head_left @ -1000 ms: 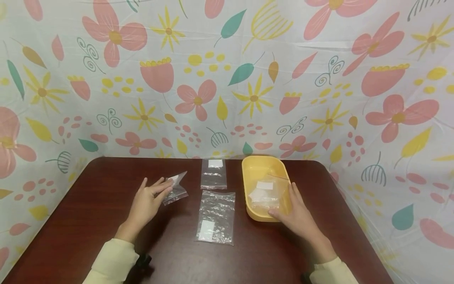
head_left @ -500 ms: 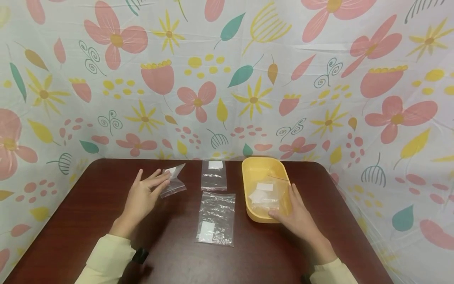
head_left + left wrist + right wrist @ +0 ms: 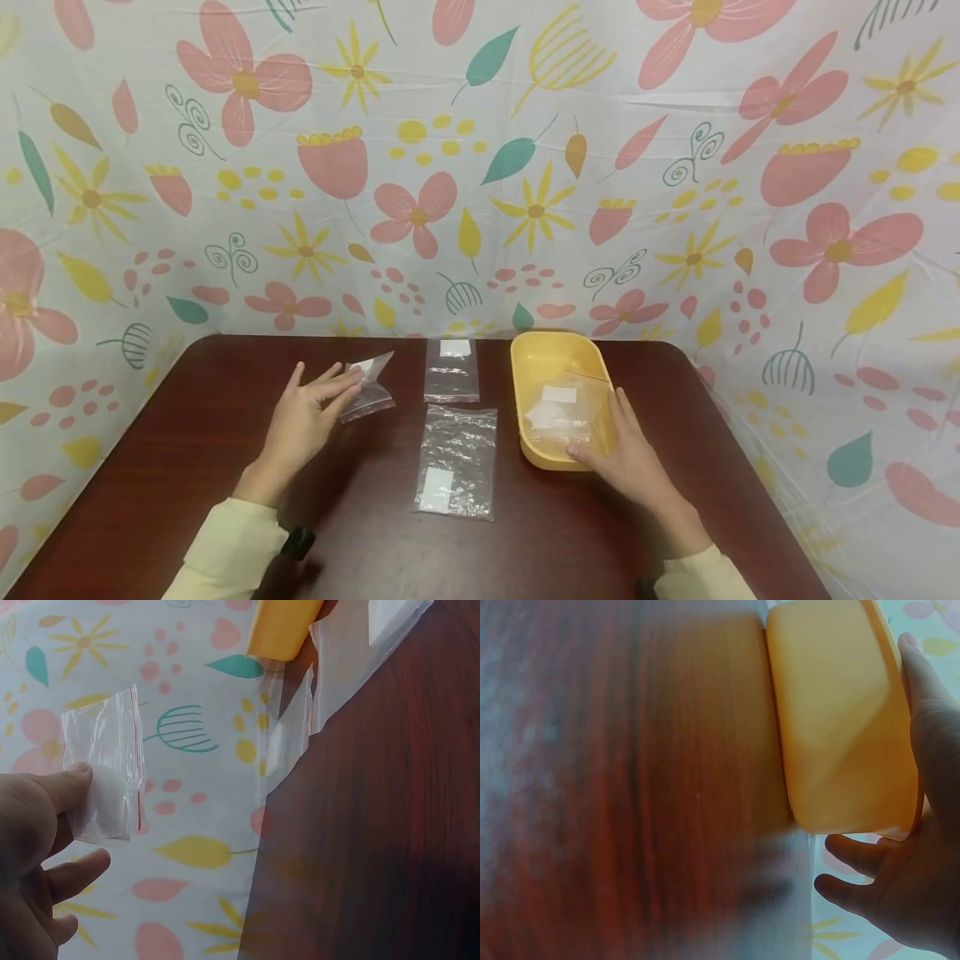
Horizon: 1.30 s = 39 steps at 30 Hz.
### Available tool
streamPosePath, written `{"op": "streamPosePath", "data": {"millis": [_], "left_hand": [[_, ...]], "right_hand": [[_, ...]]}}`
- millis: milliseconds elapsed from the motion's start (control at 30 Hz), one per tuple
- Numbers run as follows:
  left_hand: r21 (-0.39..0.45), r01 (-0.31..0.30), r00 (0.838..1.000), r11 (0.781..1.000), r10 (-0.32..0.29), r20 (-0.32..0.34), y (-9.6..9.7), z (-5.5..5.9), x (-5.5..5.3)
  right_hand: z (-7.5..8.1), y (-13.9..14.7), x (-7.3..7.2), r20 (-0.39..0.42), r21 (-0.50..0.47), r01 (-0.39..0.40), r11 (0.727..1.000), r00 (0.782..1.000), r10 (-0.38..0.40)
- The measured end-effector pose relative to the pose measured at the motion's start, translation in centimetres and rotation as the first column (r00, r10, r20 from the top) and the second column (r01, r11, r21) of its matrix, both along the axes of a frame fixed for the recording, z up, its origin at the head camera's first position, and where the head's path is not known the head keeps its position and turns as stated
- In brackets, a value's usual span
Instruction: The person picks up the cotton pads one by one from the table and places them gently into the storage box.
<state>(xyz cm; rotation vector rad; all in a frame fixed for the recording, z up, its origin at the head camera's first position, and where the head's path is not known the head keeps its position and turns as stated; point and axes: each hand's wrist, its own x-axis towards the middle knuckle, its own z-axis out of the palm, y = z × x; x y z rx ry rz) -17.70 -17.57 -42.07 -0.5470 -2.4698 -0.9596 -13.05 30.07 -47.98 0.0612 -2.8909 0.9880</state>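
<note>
My left hand (image 3: 300, 412) pinches a small clear zip-lock bag (image 3: 367, 400) between thumb and fingers, above the left part of the table. In the left wrist view the thumb lies over this bag (image 3: 105, 776), with a red line along its seal edge; the other fingers are spread below. My right hand (image 3: 637, 458) grips the near right side of a yellow plastic tray (image 3: 525, 350), thumb at the rim and fingers along the outer wall. Inside the tray lie clear bags (image 3: 558, 412) with a white label. The tray's outer wall (image 3: 840, 720) fills much of the right wrist view.
Two more clear zip-lock bags with white labels lie flat mid-table: a smaller one (image 3: 452, 375) at the back edge and a larger one (image 3: 457, 458) in front of it. The dark brown table (image 3: 360, 533) ends at a flowered cloth (image 3: 480, 208) behind.
My left hand has shifted slightly left and away from me with the small bag, whose angle has changed a little. The right hand and the tray stay in place.
</note>
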Motion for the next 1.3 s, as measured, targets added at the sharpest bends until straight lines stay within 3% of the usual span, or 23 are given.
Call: {"op": "streamPosePath", "data": {"millis": [233, 433, 700, 1033, 1300], "left_hand": [[0.007, 0.014, 1.000, 1.000, -0.014, 0.012, 1.4, -0.5, -0.4], [0.028, 0.050, 0.999, 0.998, -0.050, 0.020, 3.8, -0.9, -0.9], [0.060, 0.132, 0.991, 0.989, -0.134, 0.028, 7.9, -1.4, -1.4], [0.061, 0.193, 0.980, 0.979, -0.196, 0.038, 13.4, -1.6, -2.1], [0.067, 0.291, 0.954, 0.954, -0.295, 0.059, 17.7, -1.1, -1.9]], "right_hand": [[0.0, 0.0, 0.0, -0.009, -0.007, -0.005, 1.000, 1.000, 0.005], [0.1, 0.0, 0.1, -0.005, -0.015, -0.004, 1.000, 1.000, 0.004], [0.1, 0.0, 0.2, -0.003, -0.015, 0.003, 1.000, 1.000, -0.003], [-0.1, -0.1, 0.3, -0.004, -0.024, 0.011, 1.000, 1.000, -0.011], [-0.2, -0.1, 0.3, -0.013, -0.022, 0.009, 1.000, 1.000, -0.009]]}}
